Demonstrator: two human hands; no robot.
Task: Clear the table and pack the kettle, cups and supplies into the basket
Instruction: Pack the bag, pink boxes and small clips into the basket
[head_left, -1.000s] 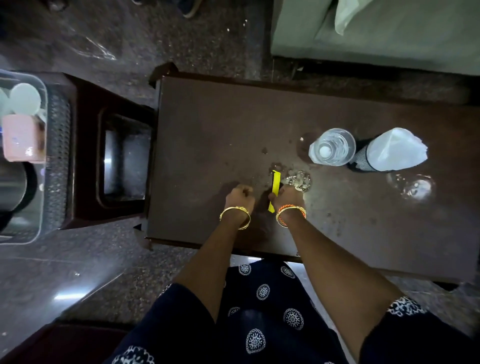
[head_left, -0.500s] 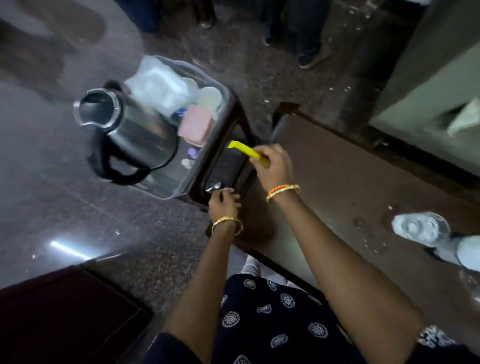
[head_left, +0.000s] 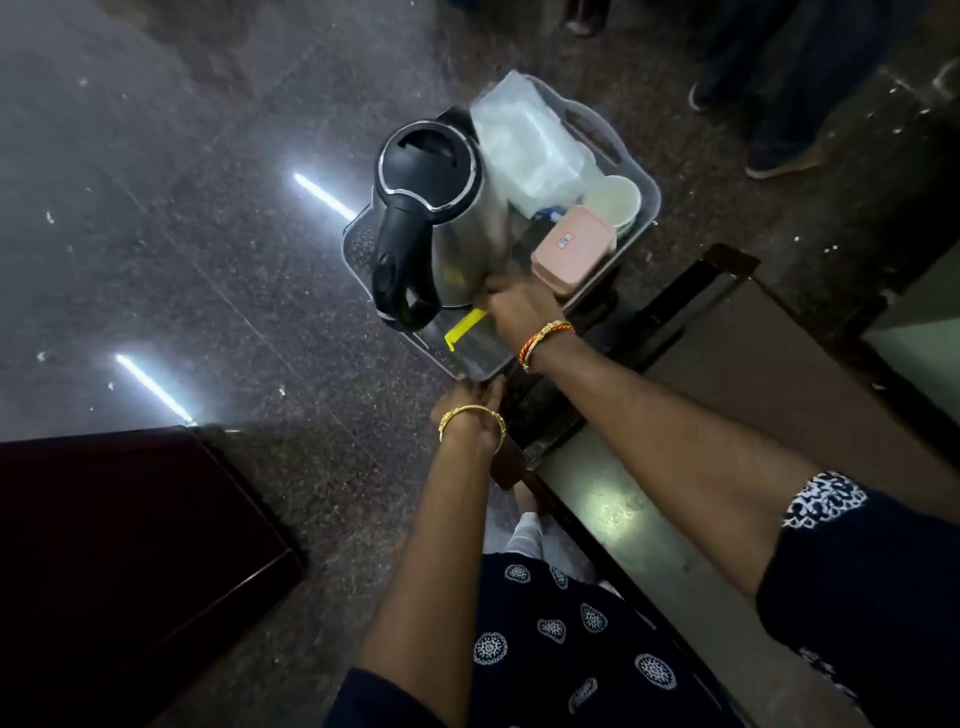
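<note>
The basket's (head_left: 647, 208) near corner is touched by the left hand (head_left: 470, 402); its fingers' state cannot be told. Over the near end the right hand (head_left: 511, 306) is held beside one yellow strip (head_left: 464, 328), grip unclear. Beyond: one kettle (head_left: 431, 218), one pink box (head_left: 571, 252), one cup (head_left: 613, 200), one plastic bag (head_left: 530, 143).

No text, brand or number can be read anywhere in the view. The only sign-like mark is a small white sticker with red and blue shapes (head_left: 566, 239) on the lid of the pink rectangular plastic box (head_left: 574, 252) that lies in the translucent grey plastic basket (head_left: 641, 179); its print is too small and blurred to make out.
</note>
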